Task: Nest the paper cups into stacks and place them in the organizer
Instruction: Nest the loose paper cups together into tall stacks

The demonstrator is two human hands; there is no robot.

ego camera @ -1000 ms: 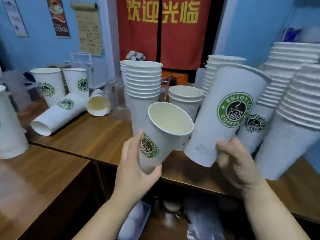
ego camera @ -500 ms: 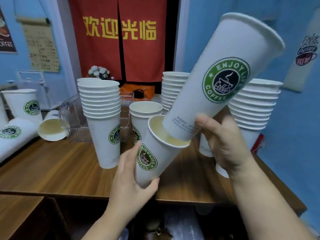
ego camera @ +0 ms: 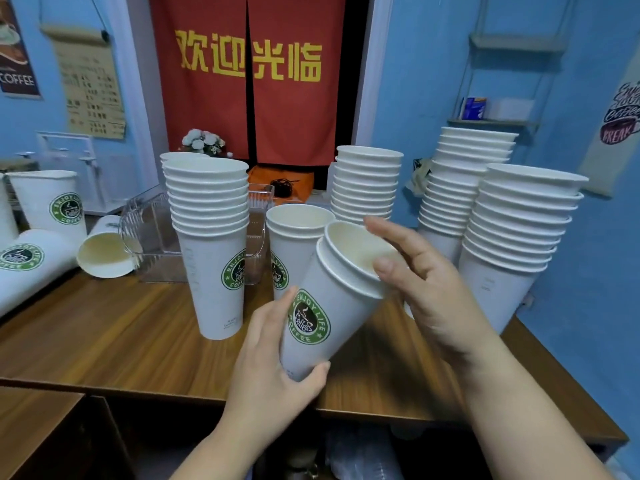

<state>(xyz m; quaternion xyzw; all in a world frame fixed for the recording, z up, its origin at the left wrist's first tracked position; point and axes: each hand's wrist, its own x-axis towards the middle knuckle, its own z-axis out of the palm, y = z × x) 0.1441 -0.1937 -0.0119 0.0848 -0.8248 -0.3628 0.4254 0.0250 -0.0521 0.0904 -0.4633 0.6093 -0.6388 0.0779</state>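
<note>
White paper with a round green coffee badge: the pair of cups (ego camera: 332,306) is held between both hands above the near edge of the counter (ego camera: 104,327), tilted so its mouth leans toward the right hand (ego camera: 433,289). The left hand (ego camera: 273,368) curls round the base, thumb up beside the badge, probably to brace it. The right hand lies at the rim, thumb pressing on the lip and fingers nearly straight along the far side, seemingly to seat the inner cup. Two rims show, one just above the other, so the nesting looks nearly complete. Just beyond the left hand stands a tall stack (ego camera: 211,244), with the clear organizer (ego camera: 152,237) behind it. More stacks (ego camera: 519,230) rise beyond the right hand, and loose cups (ego camera: 104,251) lie on their sides well to the left hand's outer side
</note>
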